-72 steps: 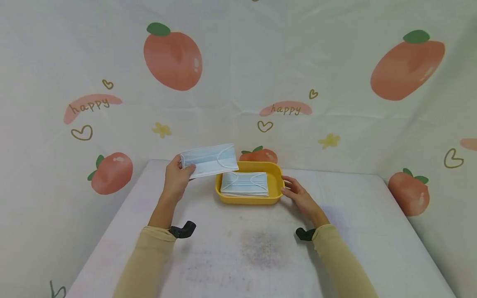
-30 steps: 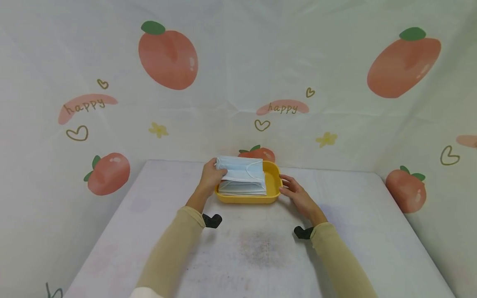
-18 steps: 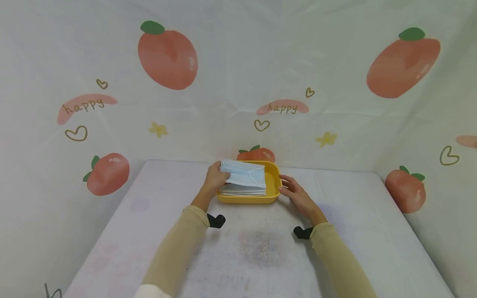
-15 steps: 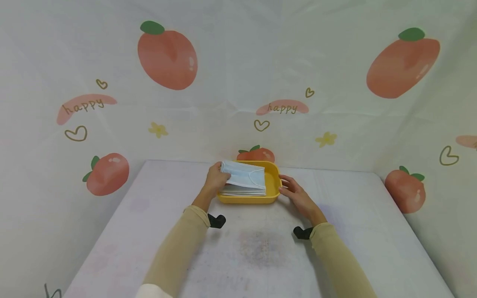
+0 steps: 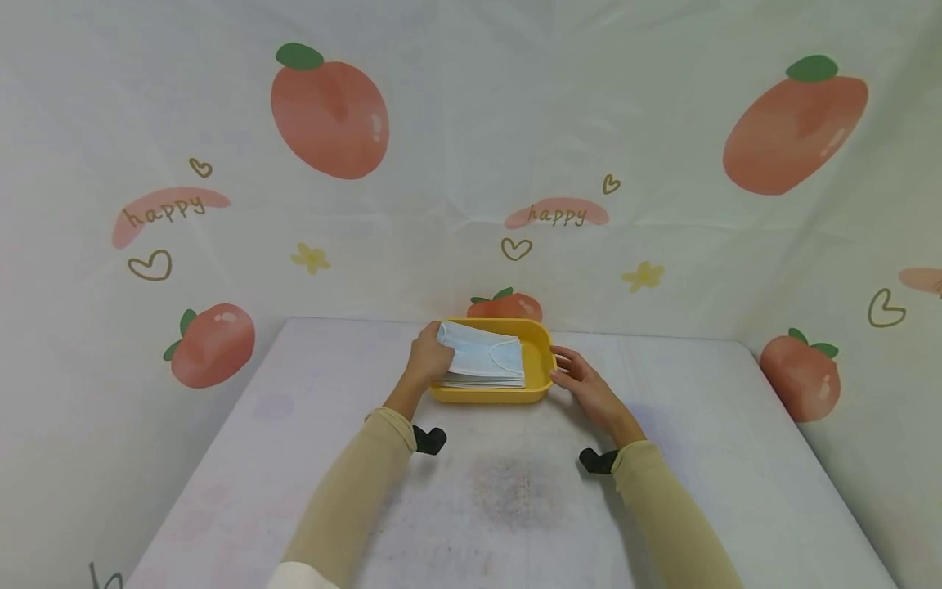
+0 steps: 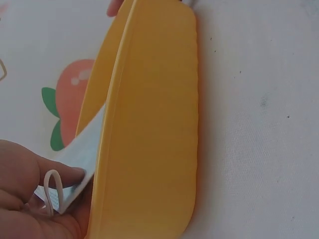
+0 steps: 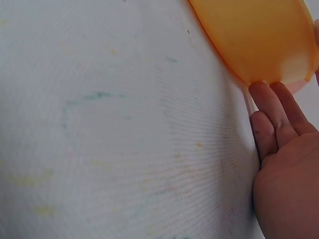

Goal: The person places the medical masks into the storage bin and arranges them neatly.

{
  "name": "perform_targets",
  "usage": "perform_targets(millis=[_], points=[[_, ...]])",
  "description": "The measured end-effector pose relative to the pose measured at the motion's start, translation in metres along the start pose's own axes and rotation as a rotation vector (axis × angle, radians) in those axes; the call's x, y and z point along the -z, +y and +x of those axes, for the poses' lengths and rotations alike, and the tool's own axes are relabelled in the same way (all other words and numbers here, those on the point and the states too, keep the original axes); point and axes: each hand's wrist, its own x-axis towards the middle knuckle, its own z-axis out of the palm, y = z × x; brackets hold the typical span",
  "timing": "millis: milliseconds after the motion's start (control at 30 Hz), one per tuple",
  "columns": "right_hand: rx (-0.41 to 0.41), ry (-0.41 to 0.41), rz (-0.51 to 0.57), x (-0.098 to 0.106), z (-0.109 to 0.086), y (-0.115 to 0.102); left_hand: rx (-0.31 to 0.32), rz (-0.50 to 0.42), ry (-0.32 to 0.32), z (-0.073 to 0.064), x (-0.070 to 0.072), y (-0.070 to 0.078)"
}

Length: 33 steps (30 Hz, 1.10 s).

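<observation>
In the head view a yellow plastic tray (image 5: pixel 491 396) stands at the far middle of the table, with a stack of pale blue face masks (image 5: pixel 489 382) in its left part. My left hand (image 5: pixel 429 356) pinches the left end of the top face mask (image 5: pixel 478 347), thumb above and fingers below. That mask lies over the stack, its left end still raised. The left wrist view shows a white ear loop (image 6: pixel 52 186) by the thumb. Relaxed fingers of my right hand (image 5: pixel 594 391) touch the tray's right end; in the right wrist view the fingertips (image 7: pixel 264 94) rest against its wall.
The white table (image 5: pixel 515 507) has faint stains and reaches back to a hanging cloth (image 5: pixel 441 147) printed with peaches and hearts. A black wrist mount (image 5: pixel 430 440) sits at the left cuff and another mount (image 5: pixel 598 460) at the right.
My left hand has carried the face mask from above the tray's left side rightward and down onto the stack, its free end sinking lowest. My right hand has stayed at the tray's end.
</observation>
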Motion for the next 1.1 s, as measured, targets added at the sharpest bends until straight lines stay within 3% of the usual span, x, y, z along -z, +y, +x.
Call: perform_targets(millis=[300, 1100], points=[[0.002, 0.004, -0.011, 0.000, 0.000, 0.001, -0.006, 0.048, 0.021, -0.006, 0.000, 0.008], [0.006, 0.008, -0.017, -0.002, -0.002, -0.002, -0.154, 0.165, 0.083, -0.016, 0.005, 0.015]])
